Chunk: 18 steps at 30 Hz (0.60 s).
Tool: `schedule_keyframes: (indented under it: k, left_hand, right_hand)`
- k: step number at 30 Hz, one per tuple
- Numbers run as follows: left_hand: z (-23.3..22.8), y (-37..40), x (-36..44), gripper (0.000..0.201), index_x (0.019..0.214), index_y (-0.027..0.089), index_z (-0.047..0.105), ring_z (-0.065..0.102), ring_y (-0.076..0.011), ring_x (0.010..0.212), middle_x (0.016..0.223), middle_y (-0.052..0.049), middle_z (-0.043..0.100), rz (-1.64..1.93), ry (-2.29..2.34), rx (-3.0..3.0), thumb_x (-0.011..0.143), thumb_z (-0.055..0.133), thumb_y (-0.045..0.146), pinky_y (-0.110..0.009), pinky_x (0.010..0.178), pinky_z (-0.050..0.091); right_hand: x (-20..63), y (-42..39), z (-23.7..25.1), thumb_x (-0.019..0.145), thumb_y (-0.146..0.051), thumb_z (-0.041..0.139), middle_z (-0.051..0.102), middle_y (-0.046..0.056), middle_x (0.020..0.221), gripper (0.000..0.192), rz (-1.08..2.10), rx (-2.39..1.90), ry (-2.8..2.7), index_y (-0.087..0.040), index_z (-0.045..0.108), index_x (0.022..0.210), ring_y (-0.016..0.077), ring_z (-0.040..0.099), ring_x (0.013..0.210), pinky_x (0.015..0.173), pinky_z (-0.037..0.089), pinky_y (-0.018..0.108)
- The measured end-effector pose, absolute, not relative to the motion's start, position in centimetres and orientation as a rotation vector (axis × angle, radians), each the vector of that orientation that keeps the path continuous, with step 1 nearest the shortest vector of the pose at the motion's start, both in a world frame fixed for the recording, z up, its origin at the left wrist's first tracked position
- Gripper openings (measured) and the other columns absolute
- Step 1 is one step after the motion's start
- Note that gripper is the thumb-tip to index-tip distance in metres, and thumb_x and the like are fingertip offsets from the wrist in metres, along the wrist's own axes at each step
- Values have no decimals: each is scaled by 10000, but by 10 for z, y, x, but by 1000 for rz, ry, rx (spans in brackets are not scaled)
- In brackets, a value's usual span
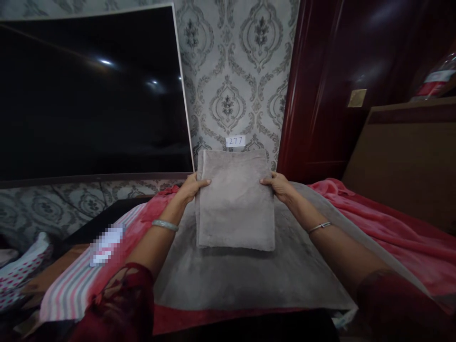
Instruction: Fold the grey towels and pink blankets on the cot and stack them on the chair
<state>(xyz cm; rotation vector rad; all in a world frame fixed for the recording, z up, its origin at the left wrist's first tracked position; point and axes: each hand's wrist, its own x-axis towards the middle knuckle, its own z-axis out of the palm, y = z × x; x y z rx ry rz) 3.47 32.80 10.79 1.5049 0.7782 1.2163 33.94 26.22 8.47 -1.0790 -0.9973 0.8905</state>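
Note:
A folded grey plush cloth (237,202) is held upright in front of me, several layers thick at its left edge. My left hand (195,185) grips its left side, thumb on the near face and the fingers hidden behind. On the opposite side my right hand (280,185) pinches the right edge in the same way. Beneath the folded cloth lies a larger grey plush cloth (228,280), spread flat over red fabric.
A large dark television screen (92,95) stands at the left. Behind the cloth, a paper label reading 277 (235,141) is on the patterned wall. Crumpled pink-red fabric (377,223) and a cardboard box (406,161) are at right; striped fabric (67,289) is at left.

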Motion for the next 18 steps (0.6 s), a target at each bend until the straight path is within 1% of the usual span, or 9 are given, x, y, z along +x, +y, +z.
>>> schedule_keyframes:
  k: [3,7,10,13,15,17,18]
  left_hand:
    - [110,329,38,569,955,173,696,690,-250,897,945,-55,759,1247,754,1515,427,888,267,-393,873,559]
    - [122,338,48,579,955,176,664,687,-254,929,950,-54,752,1302,736,1565,431,884,287,-392,898,545]
    - [141,343,57,589,984,180,647,683,-260,967,999,-68,752,1393,691,1628,463,883,321,-387,911,540]
    - [151,338,58,579,1047,181,643,674,-271,1035,1098,-94,741,1486,612,1759,550,863,380,-388,942,532]
    - [136,326,49,538,1058,181,653,659,-285,1092,1141,-104,733,1525,633,1897,609,842,408,-401,983,515]
    - [98,305,34,457,1026,190,676,640,-297,1135,1149,-104,736,1516,757,2026,662,814,429,-426,1025,492]
    - [72,290,25,392,988,198,690,634,-297,1148,1147,-102,739,1491,835,2068,698,787,443,-439,1045,479]
  right_hand:
    - [341,260,89,419,-182,743,681,-26,673,313,853,-1074,-990,-208,622,706,176,614,640,584,497,273]
    - [342,268,103,436,-179,718,685,-26,708,325,724,-1041,-994,-207,631,748,185,615,686,632,502,288]
    - [345,274,122,462,-218,716,670,-18,744,331,531,-976,-1034,-205,616,778,191,605,738,706,501,313]
    - [353,266,127,529,-294,726,676,-1,841,365,339,-892,-1108,-204,625,868,214,615,835,807,498,351]
    - [360,248,108,566,-335,749,689,23,911,407,252,-913,-1164,-206,637,936,244,622,898,858,495,388]
    - [367,220,67,602,-380,776,698,52,939,398,203,-1026,-1234,-214,653,942,279,625,937,897,492,433]
    - [369,203,39,635,-424,776,696,65,923,352,192,-1101,-1280,-223,660,898,295,625,949,917,486,457]
